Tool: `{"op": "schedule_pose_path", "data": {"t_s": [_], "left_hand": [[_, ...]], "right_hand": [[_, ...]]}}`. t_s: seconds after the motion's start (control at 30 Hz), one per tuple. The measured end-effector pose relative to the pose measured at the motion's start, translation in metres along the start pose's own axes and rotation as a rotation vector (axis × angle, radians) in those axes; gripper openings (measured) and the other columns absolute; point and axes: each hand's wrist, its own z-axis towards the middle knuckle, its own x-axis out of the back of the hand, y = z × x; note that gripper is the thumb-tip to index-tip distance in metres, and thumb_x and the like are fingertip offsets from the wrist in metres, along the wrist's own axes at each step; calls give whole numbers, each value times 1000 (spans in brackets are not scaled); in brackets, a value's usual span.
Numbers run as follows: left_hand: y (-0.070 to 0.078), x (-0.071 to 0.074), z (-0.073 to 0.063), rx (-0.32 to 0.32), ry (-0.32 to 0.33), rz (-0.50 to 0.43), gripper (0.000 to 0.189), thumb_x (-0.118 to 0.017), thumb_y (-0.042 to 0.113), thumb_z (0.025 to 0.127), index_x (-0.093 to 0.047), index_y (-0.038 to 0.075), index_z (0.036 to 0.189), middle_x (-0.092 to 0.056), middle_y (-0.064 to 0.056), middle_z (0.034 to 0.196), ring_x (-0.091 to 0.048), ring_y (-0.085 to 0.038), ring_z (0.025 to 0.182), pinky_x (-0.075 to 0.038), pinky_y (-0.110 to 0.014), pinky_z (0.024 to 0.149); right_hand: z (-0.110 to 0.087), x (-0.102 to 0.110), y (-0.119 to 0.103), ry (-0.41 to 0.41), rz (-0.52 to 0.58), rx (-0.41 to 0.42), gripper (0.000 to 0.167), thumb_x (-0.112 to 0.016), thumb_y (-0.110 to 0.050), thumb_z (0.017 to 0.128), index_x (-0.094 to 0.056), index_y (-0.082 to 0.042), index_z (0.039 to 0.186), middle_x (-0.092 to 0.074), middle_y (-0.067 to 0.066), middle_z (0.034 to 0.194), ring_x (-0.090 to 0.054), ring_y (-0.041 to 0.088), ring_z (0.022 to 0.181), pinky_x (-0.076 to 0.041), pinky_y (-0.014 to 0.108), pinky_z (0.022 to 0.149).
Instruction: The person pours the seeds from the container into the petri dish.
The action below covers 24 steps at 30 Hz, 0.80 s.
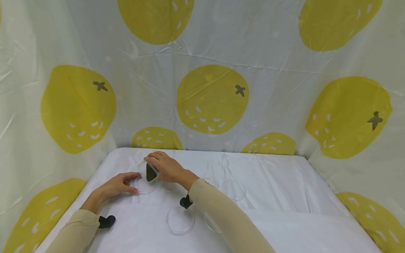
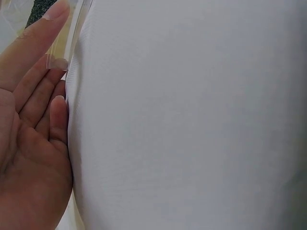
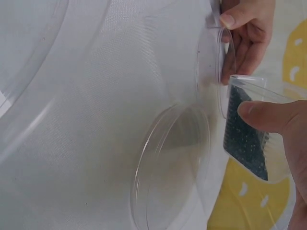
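Note:
My right hand (image 1: pixel 169 169) grips a clear plastic container (image 1: pixel 141 169) partly filled with dark granular material (image 1: pixel 150 173). The container tilts over a clear round dish (image 1: pixel 145 193) toward the table's back left. In the right wrist view the thumb presses on the container's side, where the dark grains (image 3: pixel 244 139) show through. My left hand (image 1: pixel 116 186) holds the dish from its left side, thumb at the near rim and fingers at the far rim. The left wrist view catches the left palm (image 2: pixel 36 158) and curled fingers low beside the white cloth.
More clear round dishes lie on the white-covered table (image 1: pixel 284 232): one dish (image 1: pixel 167 220) in front, another dish (image 1: pixel 234 200) right of the right forearm, others partly hidden by that arm. A lemon-print curtain (image 1: pixel 272 105) surrounds the table's back and sides.

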Motion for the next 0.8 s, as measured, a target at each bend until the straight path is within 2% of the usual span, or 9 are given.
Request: {"op": "schedule_pose_path", "data": {"t_s": [0.23, 0.6, 0.8], "left_hand": [[3, -1, -2, -10, -5, -28, 73, -89, 15, 82, -55, -8, 143, -56, -23, 144, -47, -30, 112, -41, -24, 89], [3, -1, -2, -13, -21, -8, 74, -88, 17, 84, -53, -8, 145, -54, -23, 147, -45, -36, 133, -42, -23, 98], [3, -2, -2, 0, -16, -12, 75, -88, 18, 84, -53, -8, 145, -53, -24, 148, -45, -36, 131, -42, -24, 98]], "right_hand": [[0, 0, -1, -3, -14, 4, 91, -92, -26, 82, -41, -19, 157, -43, 0, 156, -33, 20, 147, -29, 27, 117], [0, 2, -3, -1, -25, 12, 89, -91, -27, 83, -42, -18, 157, -43, 1, 155, -34, 21, 147, -26, 26, 118], [0, 6, -5, -11, -34, 16, 89, -90, -27, 83, -41, -18, 157, -43, 0, 155, -34, 21, 147, -27, 26, 118]]}}
